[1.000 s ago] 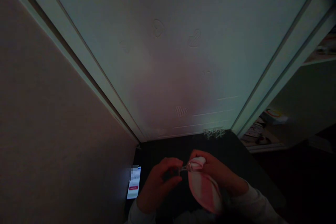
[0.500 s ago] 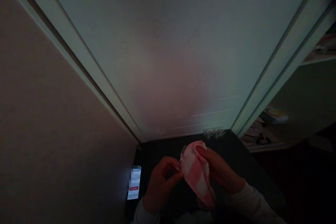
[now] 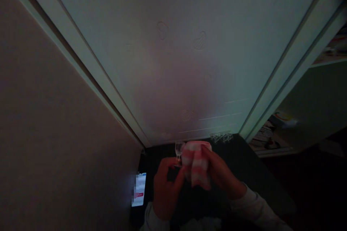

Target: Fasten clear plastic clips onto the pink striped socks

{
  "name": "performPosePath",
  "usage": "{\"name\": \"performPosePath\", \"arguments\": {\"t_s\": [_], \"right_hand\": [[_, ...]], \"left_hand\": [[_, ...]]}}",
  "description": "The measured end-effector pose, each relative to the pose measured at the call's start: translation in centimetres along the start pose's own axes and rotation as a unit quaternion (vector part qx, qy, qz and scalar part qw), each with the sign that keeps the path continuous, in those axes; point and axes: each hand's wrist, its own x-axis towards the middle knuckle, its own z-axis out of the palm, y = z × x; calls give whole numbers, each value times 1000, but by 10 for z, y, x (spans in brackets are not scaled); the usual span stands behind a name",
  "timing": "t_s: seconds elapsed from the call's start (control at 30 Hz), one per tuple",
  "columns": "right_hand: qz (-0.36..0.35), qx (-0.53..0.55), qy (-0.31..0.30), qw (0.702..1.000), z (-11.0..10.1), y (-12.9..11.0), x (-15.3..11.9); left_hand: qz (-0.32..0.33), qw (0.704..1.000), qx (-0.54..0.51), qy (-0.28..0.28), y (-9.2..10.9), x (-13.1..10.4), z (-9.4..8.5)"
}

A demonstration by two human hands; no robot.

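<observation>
My left hand [image 3: 166, 187] pinches a small clear stemmed glass [image 3: 179, 148] low down by its foot, with the bowl pointing up. A pink-and-white striped cloth [image 3: 195, 164] is bunched in my right hand [image 3: 221, 171], its loose end hanging down. The cloth sits right beside the glass bowl on its right; in the dim light I cannot tell whether they touch. Both hands are held over a dark tabletop [image 3: 230, 202].
Several small clear glasses [image 3: 221, 136] stand together at the table's back edge, against a pale panel [image 3: 173, 79]. A lit phone [image 3: 139, 189] lies at the left by the wall [image 3: 67, 133]. Shelves with a white box [image 3: 284, 119] are at the right.
The cloth has come away from around the glass, so the bowl now shows upright. My right hand has lifted the cloth slightly, and its hanging part has swung inward.
</observation>
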Motion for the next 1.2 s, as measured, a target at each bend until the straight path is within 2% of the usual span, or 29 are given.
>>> {"name": "performPosePath", "arguments": {"t_s": [0.07,0.1,0.2,0.27,0.37,0.43,0.53,0.63,0.77,0.9,1.0,1.1,1.2], "right_hand": [[19,70,19,997,5,-4,-3],[24,97,10,995,9,-8,-7],[24,199,-81,976,23,-20,-19],[20,250,-121,960,30,-25,-24],[46,294,-150,943,33,-26,-24],[45,293,-139,945,32,-22,-22],[-1,250,-90,964,32,-15,-21],[-35,198,-77,977,35,-13,-23],[-14,178,-71,981,38,-14,-24],[-7,155,-44,987,35,-10,-21],[-37,91,-25,995,27,-4,-18],[-95,-41,0,995,19,-1,-18],[-120,-157,-39,979,16,-2,-21]], "left_hand": [[-2,1000,6,-17,1,0,2],[-5,1000,10,-25,2,0,4],[-17,999,17,-36,3,-1,8],[-18,999,21,-26,3,-1,10],[-3,999,39,-11,0,-1,12],[5,999,50,-17,0,-1,12],[19,998,48,-32,-1,-1,11],[56,996,44,-48,-2,-3,12],[101,992,38,-72,-6,-5,14],[110,989,50,-85,-6,-5,15],[86,992,41,-83,-4,-4,12],[31,998,-11,-49,-3,-4,6],[-24,996,-65,-48,-3,-3,-1]]}}
